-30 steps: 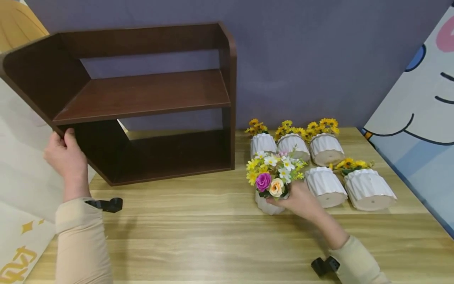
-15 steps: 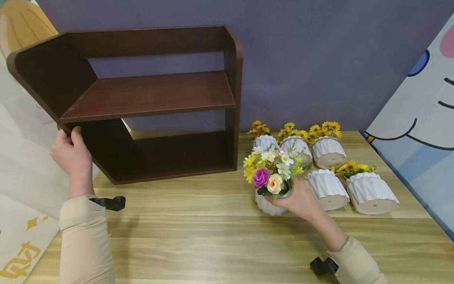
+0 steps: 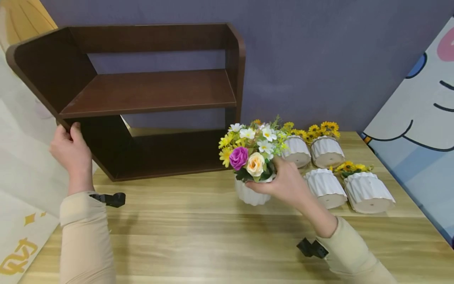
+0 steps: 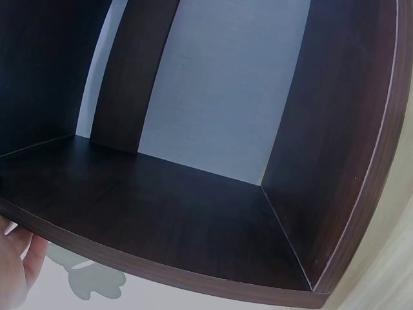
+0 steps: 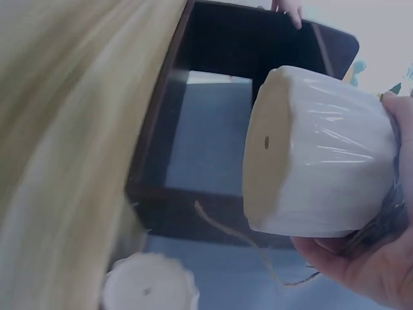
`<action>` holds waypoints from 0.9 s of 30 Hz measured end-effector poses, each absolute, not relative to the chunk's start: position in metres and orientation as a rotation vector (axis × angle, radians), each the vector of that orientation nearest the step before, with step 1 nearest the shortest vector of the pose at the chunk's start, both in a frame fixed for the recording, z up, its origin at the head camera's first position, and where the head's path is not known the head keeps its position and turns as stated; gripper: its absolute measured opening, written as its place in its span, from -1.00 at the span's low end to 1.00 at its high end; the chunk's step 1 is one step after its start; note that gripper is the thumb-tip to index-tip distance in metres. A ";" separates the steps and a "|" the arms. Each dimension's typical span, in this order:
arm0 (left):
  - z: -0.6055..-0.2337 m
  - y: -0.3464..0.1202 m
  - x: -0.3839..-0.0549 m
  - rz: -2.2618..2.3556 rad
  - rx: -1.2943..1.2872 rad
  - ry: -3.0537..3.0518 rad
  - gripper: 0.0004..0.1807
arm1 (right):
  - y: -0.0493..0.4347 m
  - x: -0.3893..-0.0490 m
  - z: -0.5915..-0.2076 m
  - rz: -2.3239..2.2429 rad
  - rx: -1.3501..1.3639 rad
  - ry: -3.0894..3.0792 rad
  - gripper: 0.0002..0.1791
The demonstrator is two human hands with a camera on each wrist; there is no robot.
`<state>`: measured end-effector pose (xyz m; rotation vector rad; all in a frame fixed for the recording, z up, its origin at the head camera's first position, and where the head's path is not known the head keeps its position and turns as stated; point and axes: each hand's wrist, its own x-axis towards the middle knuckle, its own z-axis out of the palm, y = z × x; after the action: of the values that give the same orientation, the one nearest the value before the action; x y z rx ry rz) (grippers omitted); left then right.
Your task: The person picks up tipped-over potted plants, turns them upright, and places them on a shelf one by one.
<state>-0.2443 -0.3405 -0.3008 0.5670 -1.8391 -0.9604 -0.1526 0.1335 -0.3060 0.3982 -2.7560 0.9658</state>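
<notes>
My left hand [image 3: 72, 156] grips the front edge of the left side panel of a dark brown two-tier shelf [image 3: 159, 90]; in the left wrist view its fingers [image 4: 33, 258] show at that panel's edge. My right hand [image 3: 289, 183] holds a white fluted flowerpot [image 3: 252, 193] near its rim. Mixed artificial flowers [image 3: 253, 150] fill it, among them a purple rose, a peach rose and white daisies. The pot is off the table, in front of the shelf's right end. Seen from the right wrist, its flat base [image 5: 268, 152] has a small hole, and a loose string [image 5: 226, 229] hangs nearby.
Several white pots with yellow flowers lie on their sides on the table's right, including a front one [image 3: 369, 191] and a back one [image 3: 326, 152]. A grey-blue wall [image 3: 301, 59] stands behind the wooden table [image 3: 198, 236]. Printed panels flank both sides.
My right hand has carried the flowerpot left and upward, away from the lying pots and closer to the shelf. The left hand keeps its grip on the side panel.
</notes>
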 end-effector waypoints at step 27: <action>-0.303 -0.340 -0.246 -0.984 0.564 -1.802 -0.73 | 0.050 -0.186 -0.212 1.088 0.730 -2.418 -0.38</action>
<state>-0.2459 -0.3402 -0.3027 0.5636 -1.8023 -0.9843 -0.1859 0.0497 -0.2122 0.7295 -2.4175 1.0876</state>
